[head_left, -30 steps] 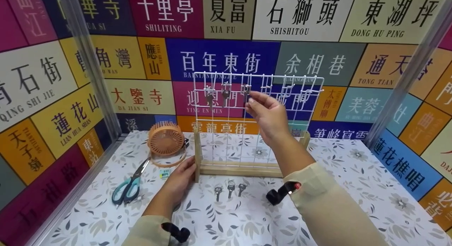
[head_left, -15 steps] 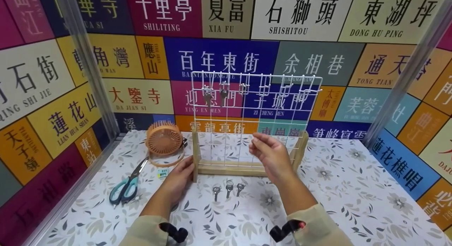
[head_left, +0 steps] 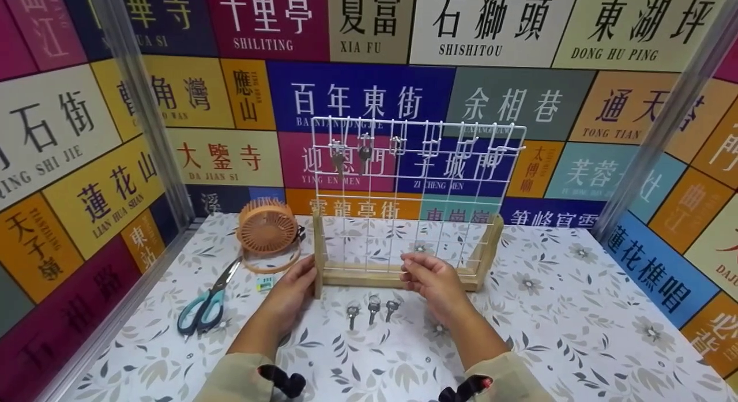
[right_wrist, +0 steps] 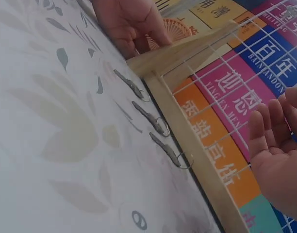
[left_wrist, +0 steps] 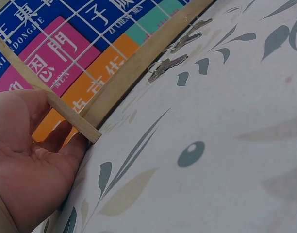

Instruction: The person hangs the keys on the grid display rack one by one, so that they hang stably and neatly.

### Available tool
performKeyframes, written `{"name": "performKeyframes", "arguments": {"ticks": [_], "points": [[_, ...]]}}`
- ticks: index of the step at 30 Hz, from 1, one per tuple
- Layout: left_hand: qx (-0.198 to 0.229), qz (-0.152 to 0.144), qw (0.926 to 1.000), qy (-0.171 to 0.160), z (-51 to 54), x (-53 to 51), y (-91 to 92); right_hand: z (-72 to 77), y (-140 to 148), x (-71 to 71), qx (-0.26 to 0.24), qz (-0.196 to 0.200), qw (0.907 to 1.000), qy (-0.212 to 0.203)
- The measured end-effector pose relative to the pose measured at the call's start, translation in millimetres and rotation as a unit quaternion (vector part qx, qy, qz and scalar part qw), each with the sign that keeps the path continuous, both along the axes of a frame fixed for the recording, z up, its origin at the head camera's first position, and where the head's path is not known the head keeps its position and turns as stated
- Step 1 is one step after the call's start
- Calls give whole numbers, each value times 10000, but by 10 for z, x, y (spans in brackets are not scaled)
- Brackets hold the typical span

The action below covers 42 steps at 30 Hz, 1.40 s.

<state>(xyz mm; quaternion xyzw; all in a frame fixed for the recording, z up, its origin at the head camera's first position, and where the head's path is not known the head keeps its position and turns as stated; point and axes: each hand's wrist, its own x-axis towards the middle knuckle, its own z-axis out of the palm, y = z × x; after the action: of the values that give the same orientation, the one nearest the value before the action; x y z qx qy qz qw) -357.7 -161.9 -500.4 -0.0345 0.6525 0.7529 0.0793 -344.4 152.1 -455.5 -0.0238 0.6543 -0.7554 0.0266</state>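
Observation:
A white wire grid rack [head_left: 380, 186] on a wooden stand stands upright on the table. My left hand [head_left: 290, 294] holds the stand's left wooden post [left_wrist: 73, 116] near its foot. In front of the grid's lower right, my right hand [head_left: 433, 278] has thumb and forefinger pinched together; the key there is hidden by the fingers. Two keys, a left one [head_left: 338, 158] and a right one [head_left: 365, 152], hang from the left hooks. The third hook [head_left: 397, 145] bears no key. Flat on the table before the stand lie three keys with rings, the middle key [head_left: 373, 310] among them.
Left of the stand are an orange fan [head_left: 268, 228], scissors [head_left: 203, 310] with teal handles and a small green-and-white item [head_left: 264, 283]. Patterned cloth [head_left: 369, 373] covers the table. A sign-printed wall [head_left: 484, 21] rises behind.
My right hand has taken the key off the third hook and come down to the grid's lower part. My left hand stays at the post, and the three table keys lie still.

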Motion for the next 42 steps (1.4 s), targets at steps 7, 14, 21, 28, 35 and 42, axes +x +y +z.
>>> {"name": "performKeyframes", "arguments": {"ticks": [7,14,21,28,35,42], "points": [[-2,42,10000,-70,-3,-12,-4,-246,82,-74,546,225,9980,-233],[-1,71,9999,-84,-18,-4,-14,-417,137,-94,1057,576,9918,-425],[-81,-16,9999,94,-17,14,-4,-503,150,-90,1981,582,9783,-163],[-150,17,9999,-28,-11,2,-27,-508,138,-98,2454,688,9669,137],[-125,-13,9999,-47,-18,-12,-36,-484,94,-86,2871,486,9566,69],[-62,2,10000,-36,-19,-10,-37,-456,54,-68,3101,235,9504,19]]}}
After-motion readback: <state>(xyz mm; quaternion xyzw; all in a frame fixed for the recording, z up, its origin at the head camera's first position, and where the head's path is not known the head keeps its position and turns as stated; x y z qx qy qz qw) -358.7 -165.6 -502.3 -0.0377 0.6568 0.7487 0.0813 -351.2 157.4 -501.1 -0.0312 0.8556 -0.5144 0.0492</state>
